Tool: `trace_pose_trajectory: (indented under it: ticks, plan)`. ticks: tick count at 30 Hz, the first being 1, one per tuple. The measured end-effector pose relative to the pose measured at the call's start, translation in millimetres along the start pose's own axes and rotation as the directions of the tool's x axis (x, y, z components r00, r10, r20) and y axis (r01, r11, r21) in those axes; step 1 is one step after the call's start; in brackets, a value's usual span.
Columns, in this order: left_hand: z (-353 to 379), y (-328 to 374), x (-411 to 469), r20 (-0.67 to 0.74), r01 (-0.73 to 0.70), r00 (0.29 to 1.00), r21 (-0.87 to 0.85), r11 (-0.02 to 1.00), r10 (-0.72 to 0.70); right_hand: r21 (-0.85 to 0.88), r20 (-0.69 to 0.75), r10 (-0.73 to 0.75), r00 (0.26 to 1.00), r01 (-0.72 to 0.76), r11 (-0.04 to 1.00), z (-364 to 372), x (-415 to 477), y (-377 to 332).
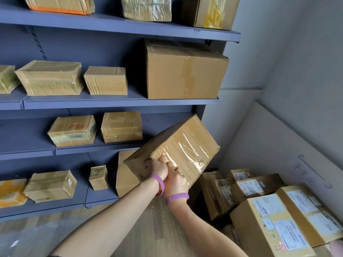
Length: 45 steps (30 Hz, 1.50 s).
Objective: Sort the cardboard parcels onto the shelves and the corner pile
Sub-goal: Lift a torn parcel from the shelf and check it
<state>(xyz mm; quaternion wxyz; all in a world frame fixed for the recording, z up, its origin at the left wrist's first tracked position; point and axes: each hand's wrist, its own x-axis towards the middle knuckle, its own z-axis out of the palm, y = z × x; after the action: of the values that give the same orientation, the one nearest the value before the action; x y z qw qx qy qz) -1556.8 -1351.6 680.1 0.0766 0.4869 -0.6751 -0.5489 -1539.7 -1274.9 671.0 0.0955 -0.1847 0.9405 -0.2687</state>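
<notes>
Hands: two, both on one parcel, side by side and touching.
Left hand (pixel 156 168): grips the low corner of the parcel, fingers on the plain brown side, thumb on the taped side.
Right hand (pixel 175 179): just right of the left one, it holds the low edge, fingers curled on the shiny tape.
Held parcel (pixel 178 147): one brown box, tilted, up and to the right of the hands. It is in the air in front of the shelves, not resting on any board.
Wristbands: two, both purple, one on the left wrist (pixel 160 184) and one on the right wrist (pixel 177 197), just below the grip.
Shelves (pixel 74 47): four blue-grey boards, left of the grip and above it.
Top shelf (pixel 111 23): three parcels, far above the grip.
Second shelf (pixel 111 103): four parcels; the big parcel (pixel 185 71) is straight above the grip.
Third shelf (pixel 92 148): two parcels, up and left of the grip.
Bottom shelf (pixel 100 199): four parcels, left of the grip; the upright parcel (pixel 124 180) stands right behind the held one.
Corner pile (pixel 269 210): down and right of the grip, at least six parcels with white labels; I cannot count them all.
</notes>
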Motion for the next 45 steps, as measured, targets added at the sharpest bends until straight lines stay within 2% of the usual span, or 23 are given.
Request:
trace_pose_trajectory:
  ticks: [3, 6, 8, 9, 11, 13, 17, 21, 23, 24, 25, 27, 28, 29, 30, 32, 35, 37, 38, 40, 42, 43, 45]
  plan:
    - [-11, 2, -2, -0.065, -0.080, 0.995, 0.007, 0.997, 0.080, -0.036, 0.060, -0.080, 0.995, 0.082, 0.996, -5, 1, -5]
    - [-7, -17, -2, -0.058, -0.072, 0.995, 0.053, 0.996, 0.075, -0.133, 0.220, -0.004, 0.976, 0.034, 0.991, 4, -1, 1]
    - [1, -14, 12, -0.082, -0.165, 0.983, 0.039, 0.986, 0.167, -0.141, 0.337, -0.011, 0.942, 0.062, 0.988, 4, 15, 2]
    - [3, -20, 20, -0.073, -0.210, 0.974, 0.052, 0.976, 0.214, -0.122, 0.341, -0.032, 0.940, 0.078, 0.989, 14, 19, 8]
    - [9, -40, 38, -0.106, -0.288, 0.947, 0.151, 0.946, 0.305, -0.125, 0.313, -0.054, 0.948, 0.097, 0.987, 37, 19, 18]
    - [8, -42, 40, -0.119, -0.310, 0.937, 0.159, 0.937, 0.330, -0.016, 0.263, -0.103, 0.959, 0.112, 0.994, 50, 12, 27]
    - [13, -29, 36, -0.114, -0.398, 0.906, 0.095, 0.912, 0.407, 0.173, 0.156, -0.222, 0.962, 0.195, 0.966, 43, 20, 41]
    - [11, -9, 33, -0.171, -0.447, 0.873, 0.092, 0.890, 0.456, 0.349, -0.028, -0.233, 0.972, 0.228, 0.909, 26, 32, 49]
    - [4, -2, 35, -0.200, -0.458, 0.860, 0.105, 0.883, 0.470, 0.365, -0.231, -0.105, 0.967, 0.187, 0.912, 12, 41, 61]
    - [0, -1, 37, -0.211, -0.457, 0.857, 0.114, 0.882, 0.471, 0.387, -0.342, -0.001, 0.940, 0.141, 0.911, 2, 45, 68]
    - [-5, 0, 40, -0.216, -0.464, 0.849, 0.134, 0.876, 0.483, 0.440, -0.444, 0.121, 0.888, 0.098, 0.892, -10, 49, 76]
    - [-13, 5, 40, -0.230, -0.460, 0.839, 0.187, 0.868, 0.494, 0.564, -0.579, 0.368, 0.728, 0.032, 0.825, -42, 59, 88]
    - [-15, 8, 39, -0.240, -0.450, 0.836, 0.214, 0.867, 0.493, 0.612, -0.599, 0.457, 0.658, 0.009, 0.791, -58, 65, 91]
    - [-15, 9, 38, -0.243, -0.445, 0.834, 0.236, 0.864, 0.495, 0.644, -0.589, 0.507, 0.629, -0.014, 0.765, -72, 70, 94]
    - [-15, 9, 37, -0.245, -0.445, 0.830, 0.250, 0.860, 0.501, 0.663, -0.562, 0.528, 0.637, -0.036, 0.748, -82, 75, 97]
    - [-13, 7, 36, -0.231, -0.455, 0.829, 0.250, 0.855, 0.509, 0.703, -0.490, 0.514, 0.704, -0.029, 0.711, -96, 82, 100]
    - [-15, 4, 33, -0.213, -0.446, 0.838, 0.261, 0.856, 0.502, 0.838, -0.291, 0.524, 0.801, -0.051, 0.544, -111, 91, 97]
    - [-20, 3, 30, -0.190, -0.446, 0.840, 0.290, 0.847, 0.508, 0.899, -0.171, 0.530, 0.830, -0.090, 0.430, -117, 98, 93]
    - [-21, 1, 31, -0.177, -0.452, 0.841, 0.292, 0.843, 0.512, 0.908, -0.135, 0.525, 0.840, -0.108, 0.406, -119, 102, 90]
    - [-25, -2, 33, -0.160, -0.461, 0.842, 0.283, 0.841, 0.515, 0.899, -0.082, 0.503, 0.861, -0.155, 0.411, -118, 109, 85]
    - [-29, -4, 33, -0.172, -0.466, 0.839, 0.264, 0.844, 0.517, 0.845, -0.075, 0.486, 0.871, -0.203, 0.494, -114, 112, 81]
    - [-31, -4, 33, -0.176, -0.474, 0.837, 0.235, 0.848, 0.517, 0.820, -0.084, 0.481, 0.873, -0.214, 0.531, -112, 113, 81]
    - [-36, -5, 36, -0.149, -0.465, 0.863, 0.136, 0.875, 0.482, 0.814, -0.080, 0.469, 0.879, -0.214, 0.540, -110, 114, 80]
